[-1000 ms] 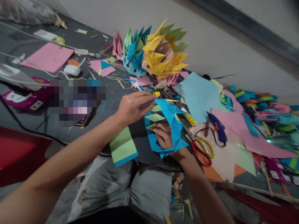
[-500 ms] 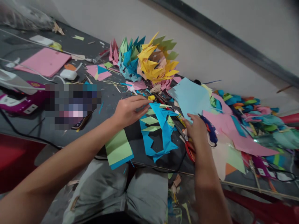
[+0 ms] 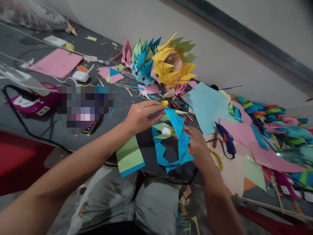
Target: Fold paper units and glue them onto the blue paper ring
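Note:
Between the fingertips of my left hand (image 3: pixel 145 117) is a small yellow cap (image 3: pixel 164 102). A blue folded-paper ring with pointed tips (image 3: pixel 182 143) stands just right of that hand, with light green points (image 3: pixel 161 126) on its left side. My right hand (image 3: pixel 197 147) is closed at the ring's right edge, around a glue stick whose white tip and yellow barrel (image 3: pixel 167 131) show through the ring's opening. Part of the stick is hidden behind the blue paper. Green and blue sheets (image 3: pixel 129 155) lie below my left wrist.
Spiky paper pieces, yellow (image 3: pixel 168 70) and blue (image 3: pixel 141 67), stand at the back. A blue glue gun (image 3: pixel 226 138) and yellow tape ring (image 3: pixel 217 160) lie right, by pink paper (image 3: pixel 259 147) and light blue paper (image 3: pixel 202 104). A purple power strip (image 3: pixel 36 101) sits left.
My right hand has moved toward the paper ring and closed on the glue stick, which now shows inside the ring. My left hand still holds the cap. The view has shifted slightly left.

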A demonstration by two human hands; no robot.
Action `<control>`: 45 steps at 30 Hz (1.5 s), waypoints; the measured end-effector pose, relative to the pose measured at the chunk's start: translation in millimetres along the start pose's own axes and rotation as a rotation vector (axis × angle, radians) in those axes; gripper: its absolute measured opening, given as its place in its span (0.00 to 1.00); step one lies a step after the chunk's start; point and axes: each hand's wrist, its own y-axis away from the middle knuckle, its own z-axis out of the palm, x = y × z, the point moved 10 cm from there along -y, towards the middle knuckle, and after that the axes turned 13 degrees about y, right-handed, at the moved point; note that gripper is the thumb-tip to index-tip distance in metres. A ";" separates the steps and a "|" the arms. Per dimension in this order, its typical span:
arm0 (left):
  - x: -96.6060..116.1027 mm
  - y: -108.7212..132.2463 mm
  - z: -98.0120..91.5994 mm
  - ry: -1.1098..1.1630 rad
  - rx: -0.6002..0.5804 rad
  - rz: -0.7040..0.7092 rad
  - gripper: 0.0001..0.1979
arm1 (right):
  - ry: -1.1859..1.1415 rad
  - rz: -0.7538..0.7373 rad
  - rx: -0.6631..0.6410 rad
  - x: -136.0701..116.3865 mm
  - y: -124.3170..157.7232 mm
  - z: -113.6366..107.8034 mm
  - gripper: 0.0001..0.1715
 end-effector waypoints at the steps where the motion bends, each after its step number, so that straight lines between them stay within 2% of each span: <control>1: -0.1 0.2 0.0 -0.001 0.001 -0.002 0.09 | -0.005 -0.024 -0.016 -5.4 -2.0 5.5 0.18; 4: 0.4 0.9 -0.1 0.001 0.006 0.004 0.09 | -0.008 -0.045 -0.053 -11.7 -6.9 21.0 0.18; 9: 3.3 0.6 -0.6 0.005 0.012 0.030 0.09 | -0.110 -0.067 -0.189 -20.3 -9.2 43.3 0.16; 14: 3.3 1.0 1.6 0.001 0.004 0.038 0.08 | -0.151 -0.016 -0.196 -21.9 -8.4 54.9 0.19; 18: 1.7 2.1 4.5 -0.007 -0.012 0.021 0.09 | -0.187 0.017 -0.095 -24.5 -7.4 58.0 0.20; 21: 2.4 2.3 4.7 -0.023 -0.016 0.019 0.09 | -0.186 -0.034 -0.078 -29.0 6.7 58.5 0.23; 24: 4.1 2.2 3.6 -0.010 -0.012 0.032 0.08 | -0.138 -0.144 -0.160 -33.3 32.3 66.1 0.29; 27: 3.9 2.1 5.0 0.012 -0.031 0.033 0.09 | -0.136 -0.138 -0.121 -26.9 43.0 64.2 0.29; 32: 1.7 1.0 4.6 0.002 -0.024 0.024 0.08 | -0.212 -0.052 -0.109 -22.2 10.6 64.2 0.21; 35: 1.7 0.3 4.2 0.005 -0.020 0.028 0.08 | -0.194 -0.038 -0.118 -25.2 -7.4 62.7 0.22; 39: 3.7 0.2 2.9 0.016 -0.005 0.043 0.08 | -0.183 -0.006 -0.146 -26.9 -9.0 64.3 0.20; 45: 3.9 0.4 3.8 0.008 -0.006 0.052 0.08 | -0.099 -0.056 -0.031 -37.0 -6.2 56.7 0.20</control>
